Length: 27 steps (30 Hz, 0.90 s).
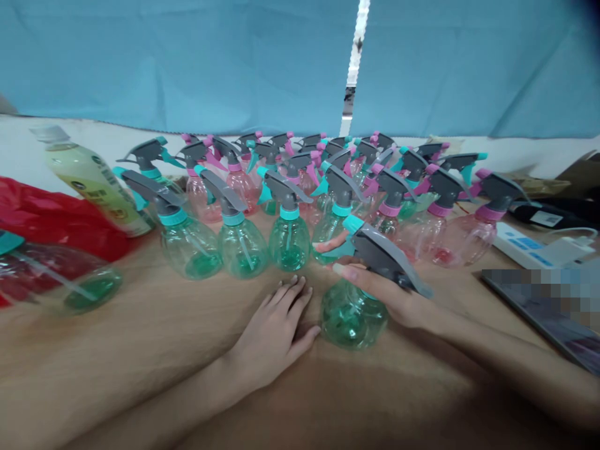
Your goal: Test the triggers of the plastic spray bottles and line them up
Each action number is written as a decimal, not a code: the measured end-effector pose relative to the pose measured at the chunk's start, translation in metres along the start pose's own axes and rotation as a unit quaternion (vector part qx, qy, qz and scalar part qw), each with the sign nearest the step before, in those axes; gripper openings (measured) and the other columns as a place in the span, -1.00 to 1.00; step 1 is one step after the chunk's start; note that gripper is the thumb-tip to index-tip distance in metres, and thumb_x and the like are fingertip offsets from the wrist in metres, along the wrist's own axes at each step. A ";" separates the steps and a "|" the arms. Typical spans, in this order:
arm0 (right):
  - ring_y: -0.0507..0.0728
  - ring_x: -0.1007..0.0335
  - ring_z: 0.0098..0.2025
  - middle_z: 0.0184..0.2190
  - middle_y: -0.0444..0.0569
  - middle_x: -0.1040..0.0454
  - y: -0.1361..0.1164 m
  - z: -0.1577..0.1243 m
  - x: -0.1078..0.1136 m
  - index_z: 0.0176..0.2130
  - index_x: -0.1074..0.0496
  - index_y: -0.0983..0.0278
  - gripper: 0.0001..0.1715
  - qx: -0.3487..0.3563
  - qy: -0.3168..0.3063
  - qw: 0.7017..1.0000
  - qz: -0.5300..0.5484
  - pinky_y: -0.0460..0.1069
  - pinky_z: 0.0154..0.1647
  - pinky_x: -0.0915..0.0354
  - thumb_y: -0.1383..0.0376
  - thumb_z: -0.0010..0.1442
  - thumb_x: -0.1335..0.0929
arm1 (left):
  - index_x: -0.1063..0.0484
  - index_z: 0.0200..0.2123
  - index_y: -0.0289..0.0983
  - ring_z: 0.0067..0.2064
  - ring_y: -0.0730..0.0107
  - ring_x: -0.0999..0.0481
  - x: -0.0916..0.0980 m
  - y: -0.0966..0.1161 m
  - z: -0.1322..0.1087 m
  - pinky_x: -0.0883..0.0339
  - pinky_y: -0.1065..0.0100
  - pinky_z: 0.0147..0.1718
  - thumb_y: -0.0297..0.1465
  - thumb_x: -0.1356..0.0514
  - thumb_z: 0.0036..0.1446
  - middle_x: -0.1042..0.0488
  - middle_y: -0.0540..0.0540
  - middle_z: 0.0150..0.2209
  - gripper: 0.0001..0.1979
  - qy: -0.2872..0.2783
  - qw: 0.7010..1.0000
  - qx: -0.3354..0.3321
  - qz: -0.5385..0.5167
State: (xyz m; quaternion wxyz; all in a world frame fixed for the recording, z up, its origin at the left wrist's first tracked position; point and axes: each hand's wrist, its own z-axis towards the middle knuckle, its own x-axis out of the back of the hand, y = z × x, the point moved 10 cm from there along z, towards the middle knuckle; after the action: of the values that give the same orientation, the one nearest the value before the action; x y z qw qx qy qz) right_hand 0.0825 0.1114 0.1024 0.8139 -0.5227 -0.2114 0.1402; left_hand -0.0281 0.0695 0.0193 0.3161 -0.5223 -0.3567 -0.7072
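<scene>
I see a rounded, translucent green plastic spray bottle, grey-and-turquoise trigger head fitted, roughly upright, nozzle facing away.

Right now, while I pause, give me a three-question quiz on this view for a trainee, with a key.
1. Which hand is holding the green-tinted, rounded plastic spray bottle at the front centre?
2. True or false: the left hand is wrapped around the neck of a bottle.
3. Which thing is beside the crumpled, glossy red bag at the left?
A) a round wooden bowl
B) a tall, white-capped bottle with a yellow-green label
C) a steel kettle

Key:
1. The right hand, around its neck.
2. False; it lies palm down on the light-brown table.
3. B
</scene>
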 end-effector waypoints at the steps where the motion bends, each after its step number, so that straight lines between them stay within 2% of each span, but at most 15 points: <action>1: 0.06 -0.42 -0.26 -0.05 -0.09 -0.45 0.000 0.000 0.000 -0.06 -0.38 0.10 -0.75 0.001 -0.002 1.000 0.000 -0.01 -0.25 -0.36 0.20 0.23 -0.36 | -0.13 0.27 -0.33 0.28 0.02 -0.17 0.000 0.000 0.000 -0.14 0.02 0.18 -0.15 -0.05 0.32 -0.20 -0.29 0.27 -0.43 -0.001 1.000 0.000 0.000; 7: 0.06 -0.38 -0.30 -0.13 -0.11 -0.47 -0.002 -0.001 0.001 -0.06 -0.41 0.09 -0.75 -0.006 0.011 1.000 -0.019 0.03 -0.14 -0.37 0.19 0.23 -0.36 | -0.13 0.26 -0.39 0.29 0.01 -0.15 -0.001 0.001 0.000 -0.11 0.02 0.19 -0.16 -0.07 0.31 -0.19 -0.32 0.28 -0.42 -0.013 1.000 -0.001 0.010; 11: 0.10 -0.39 -0.31 -0.23 -0.09 -0.48 -0.002 -0.002 0.003 -0.07 -0.42 0.10 -0.72 -0.012 0.021 0.999 -0.035 0.07 -0.14 -0.38 0.13 0.21 -0.36 | -0.13 0.27 -0.33 0.29 0.03 -0.17 0.001 0.002 0.000 -0.09 0.02 0.20 -0.15 -0.06 0.31 -0.19 -0.28 0.28 -0.43 -0.005 1.000 -0.002 0.004; 19: 0.10 -0.41 -0.25 -0.16 -0.08 -0.48 -0.002 -0.002 0.003 -0.07 -0.42 0.11 -0.71 -0.003 0.021 0.999 -0.029 0.03 -0.18 -0.38 0.13 0.20 -0.37 | -0.14 0.26 -0.37 0.28 0.01 -0.17 0.001 0.001 0.001 -0.11 0.02 0.19 -0.14 -0.07 0.31 -0.20 -0.30 0.27 -0.42 -0.005 1.000 -0.001 0.005; 27: 0.07 -0.35 -0.32 -0.17 -0.10 -0.47 -0.002 0.000 0.003 -0.07 -0.42 0.10 -0.72 -0.005 0.015 0.999 -0.028 0.04 -0.17 -0.36 0.13 0.21 -0.37 | -0.15 0.25 -0.40 0.29 0.02 -0.16 0.000 0.001 0.001 -0.10 0.02 0.20 -0.15 -0.07 0.31 -0.19 -0.31 0.27 -0.42 -0.016 1.000 0.003 0.013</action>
State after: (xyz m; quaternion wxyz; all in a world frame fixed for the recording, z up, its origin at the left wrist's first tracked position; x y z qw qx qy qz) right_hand 0.0850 0.1116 0.1042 0.8178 -0.5227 -0.2149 0.1084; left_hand -0.0271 0.0696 0.0197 0.3206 -0.5373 -0.3570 -0.6936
